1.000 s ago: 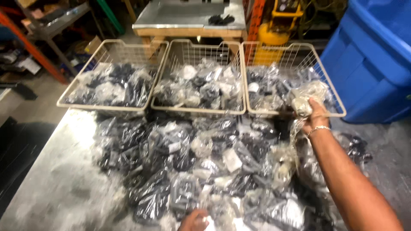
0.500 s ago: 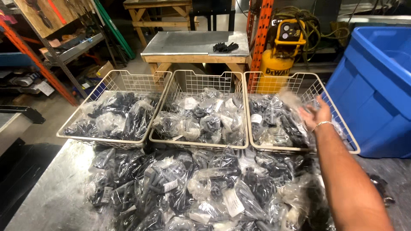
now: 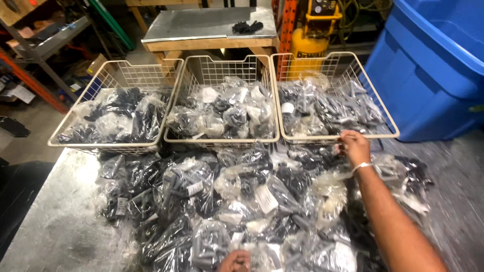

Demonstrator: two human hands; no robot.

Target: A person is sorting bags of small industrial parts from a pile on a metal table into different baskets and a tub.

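1. Seen from above: heap of clear plastic bags (image 3: 252, 201) of small dark parts, spread over a grey metal table (image 3: 55, 226).
2. Right hand (image 3: 354, 147) reaching to the heap's far edge, just below the right wire basket (image 3: 383, 113), fingers curled down onto a bag there; whether actually pinched shut on it, cannot tell.
3. Left hand (image 3: 235, 261) only partly visible at the bottom edge, knuckles up among the near bags; grip impossible to judge.
4. Bags likely light, soft and slippery, shifting under pressure; best taken by loose film at the top.
5. Small white rectangular labels (image 3: 265, 198) stuck on many bags.
6. Middle wire basket (image 3: 222, 138) and left wire basket (image 3: 103, 144) also filled with bags.
7. Blue plastic bin (image 3: 428, 75) at the far right, yellow compressor tank (image 3: 307, 43) behind.
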